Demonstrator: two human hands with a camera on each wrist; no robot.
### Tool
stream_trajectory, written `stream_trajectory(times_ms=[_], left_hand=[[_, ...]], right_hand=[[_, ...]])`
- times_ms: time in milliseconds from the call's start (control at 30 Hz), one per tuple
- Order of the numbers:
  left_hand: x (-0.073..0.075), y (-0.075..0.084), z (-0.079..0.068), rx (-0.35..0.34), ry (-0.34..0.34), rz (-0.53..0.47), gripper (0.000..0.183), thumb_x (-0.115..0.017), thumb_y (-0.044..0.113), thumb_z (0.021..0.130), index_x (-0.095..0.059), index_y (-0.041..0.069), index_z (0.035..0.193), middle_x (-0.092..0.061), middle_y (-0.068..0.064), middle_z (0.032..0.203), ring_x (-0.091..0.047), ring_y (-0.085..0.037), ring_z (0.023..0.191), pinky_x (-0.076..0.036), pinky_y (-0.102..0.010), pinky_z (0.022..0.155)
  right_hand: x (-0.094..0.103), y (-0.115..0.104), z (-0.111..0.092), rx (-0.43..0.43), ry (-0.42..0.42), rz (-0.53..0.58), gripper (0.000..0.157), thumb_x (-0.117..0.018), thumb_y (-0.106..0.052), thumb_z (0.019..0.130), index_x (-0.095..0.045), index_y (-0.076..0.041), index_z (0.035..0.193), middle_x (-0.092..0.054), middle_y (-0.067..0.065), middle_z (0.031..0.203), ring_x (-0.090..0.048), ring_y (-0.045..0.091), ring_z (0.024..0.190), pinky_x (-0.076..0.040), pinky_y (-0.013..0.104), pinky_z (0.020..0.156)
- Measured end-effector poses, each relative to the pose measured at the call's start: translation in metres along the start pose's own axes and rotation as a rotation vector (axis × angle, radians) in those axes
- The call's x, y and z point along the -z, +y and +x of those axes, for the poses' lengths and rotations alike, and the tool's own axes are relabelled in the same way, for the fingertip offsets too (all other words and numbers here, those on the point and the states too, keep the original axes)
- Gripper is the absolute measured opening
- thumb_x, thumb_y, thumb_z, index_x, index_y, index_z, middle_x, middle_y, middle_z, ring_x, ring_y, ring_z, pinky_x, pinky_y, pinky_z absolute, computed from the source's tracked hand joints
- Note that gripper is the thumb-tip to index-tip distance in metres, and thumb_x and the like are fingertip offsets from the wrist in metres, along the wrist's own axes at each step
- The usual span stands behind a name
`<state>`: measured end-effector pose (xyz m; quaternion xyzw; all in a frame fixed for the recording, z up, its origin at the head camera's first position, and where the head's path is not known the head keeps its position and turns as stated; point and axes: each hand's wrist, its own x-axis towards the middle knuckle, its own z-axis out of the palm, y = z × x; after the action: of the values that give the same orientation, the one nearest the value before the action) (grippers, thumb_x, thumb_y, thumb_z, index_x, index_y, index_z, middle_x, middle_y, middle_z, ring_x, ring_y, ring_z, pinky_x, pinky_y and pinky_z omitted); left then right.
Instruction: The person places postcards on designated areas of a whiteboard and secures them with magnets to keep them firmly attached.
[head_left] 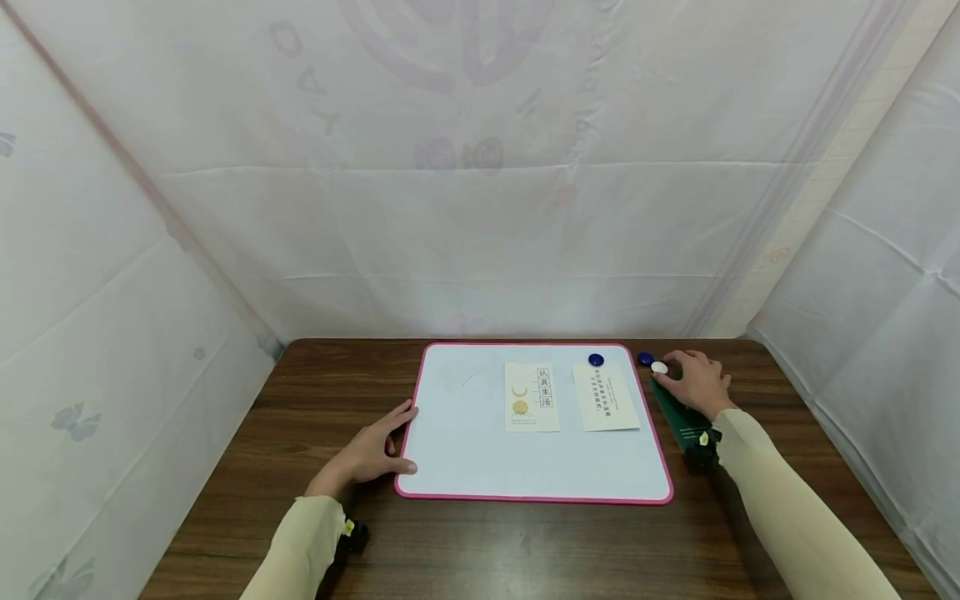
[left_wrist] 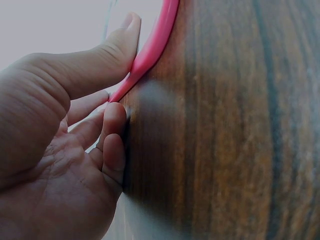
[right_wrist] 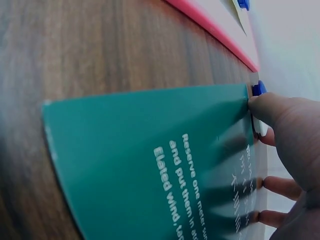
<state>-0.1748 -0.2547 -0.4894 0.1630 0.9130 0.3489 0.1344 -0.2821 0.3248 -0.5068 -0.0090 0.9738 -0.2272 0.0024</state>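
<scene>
A pink-rimmed whiteboard (head_left: 465, 450) lies on the wooden table. My left hand (head_left: 371, 450) holds its left edge, thumb (left_wrist: 117, 42) on the white surface and fingers curled at the rim. On the board are two cream cards, one with a moon and characters (head_left: 520, 417), the other a text card (head_left: 618, 408) with a blue round magnet (head_left: 596, 360) at its top. Right of the board, my right hand (head_left: 697, 383) pinches a white round magnet (head_left: 659, 367) between thumb and index finger, over the far end of a green card (right_wrist: 115, 145) with white print.
Another blue magnet (head_left: 646, 358) sits beside the white one, close to the board's upper right corner. The brown table (head_left: 480, 550) meets a white cloth wall (head_left: 480, 250) at the back, with more cloth on both sides.
</scene>
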Motion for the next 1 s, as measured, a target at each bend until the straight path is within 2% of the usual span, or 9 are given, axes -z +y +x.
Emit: stream_trajectory(times_ms=[1000], left_hand=[[0.0008,0.0024,-0.0002,0.007,-0.001,0.007,0.093,-0.087,0.025,0.084,-0.036,0.004,0.159,-0.025,-0.016,0.168,-0.046,-0.012,0.072,-0.040,-0.029,0.069]], right_hand=[[0.0032,-0.0053,-0.0001,-0.023,-0.034,-0.003,0.050,-0.062,-0.035,0.100,-0.055,0.001,0.134,-0.033,0.041,0.148,-0.024,0.072,0.129,-0.015,0.087,0.098]])
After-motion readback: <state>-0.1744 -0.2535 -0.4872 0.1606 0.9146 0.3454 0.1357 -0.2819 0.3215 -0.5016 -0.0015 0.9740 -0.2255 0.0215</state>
